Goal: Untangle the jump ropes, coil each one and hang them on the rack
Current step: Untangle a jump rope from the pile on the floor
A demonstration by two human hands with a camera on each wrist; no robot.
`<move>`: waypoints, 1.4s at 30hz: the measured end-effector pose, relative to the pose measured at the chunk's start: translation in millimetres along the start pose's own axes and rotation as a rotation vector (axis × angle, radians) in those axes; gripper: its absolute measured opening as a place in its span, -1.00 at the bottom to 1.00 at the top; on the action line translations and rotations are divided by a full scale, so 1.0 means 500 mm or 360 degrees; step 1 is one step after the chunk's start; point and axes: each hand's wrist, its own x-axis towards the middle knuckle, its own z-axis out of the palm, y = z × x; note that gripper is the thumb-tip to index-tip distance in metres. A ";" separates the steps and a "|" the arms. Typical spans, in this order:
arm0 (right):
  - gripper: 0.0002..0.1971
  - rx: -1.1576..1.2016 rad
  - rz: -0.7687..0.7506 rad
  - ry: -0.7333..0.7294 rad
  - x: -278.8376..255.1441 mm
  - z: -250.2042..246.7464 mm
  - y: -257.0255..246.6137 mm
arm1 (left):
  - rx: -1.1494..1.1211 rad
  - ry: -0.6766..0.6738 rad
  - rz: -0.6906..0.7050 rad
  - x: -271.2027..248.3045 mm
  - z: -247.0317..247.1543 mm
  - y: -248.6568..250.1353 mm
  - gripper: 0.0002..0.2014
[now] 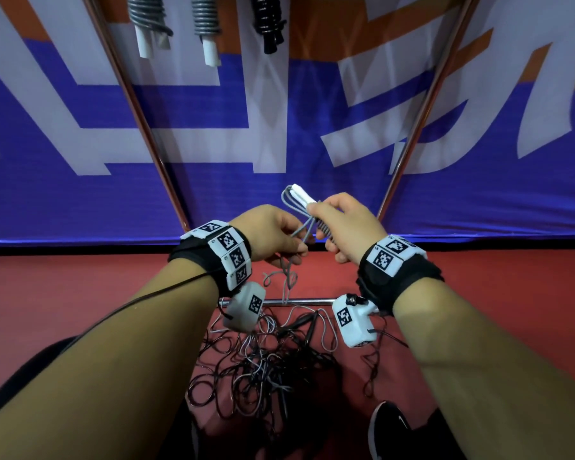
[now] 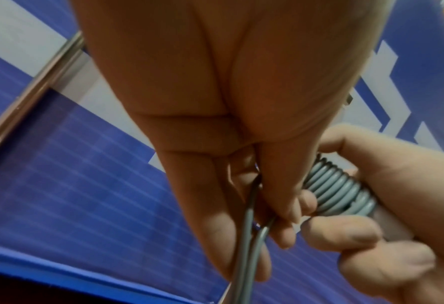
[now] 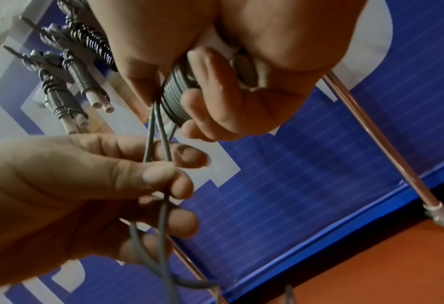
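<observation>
My right hand (image 1: 341,227) grips the white handles (image 1: 302,194) of a grey jump rope, with the grey cord wound round them in tight turns (image 3: 175,96). My left hand (image 1: 276,237) pinches the two loose grey strands (image 3: 158,148) just below the winding, and they trail down to the floor. A tangled heap of black and white ropes (image 1: 263,363) lies on the red floor under my wrists. Coiled ropes hang on the rack above: two grey with white handles (image 1: 150,21) (image 1: 206,24) and one black (image 1: 268,21).
Two slanting metal rack poles (image 1: 140,117) (image 1: 422,121) frame the blue, white and orange banner (image 1: 279,137) behind. A horizontal metal bar (image 1: 299,302) runs low over the red floor (image 1: 80,287). A black shoe (image 1: 387,429) shows at the bottom right.
</observation>
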 end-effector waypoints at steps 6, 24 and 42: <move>-0.79 0.0096 0.0010 -0.0096 -0.005 -0.003 -0.004 | -0.0007 -0.0094 -0.0057 0.005 0.002 -0.010 -0.93; -0.53 0.0507 0.0179 -0.0610 -0.025 -0.010 -0.013 | 0.0691 0.0153 0.0145 0.007 -0.025 -0.011 -0.97; -0.69 -0.0872 0.0206 -0.1145 -0.020 -0.001 0.023 | 0.0498 0.0138 0.0296 -0.017 -0.063 0.004 -0.81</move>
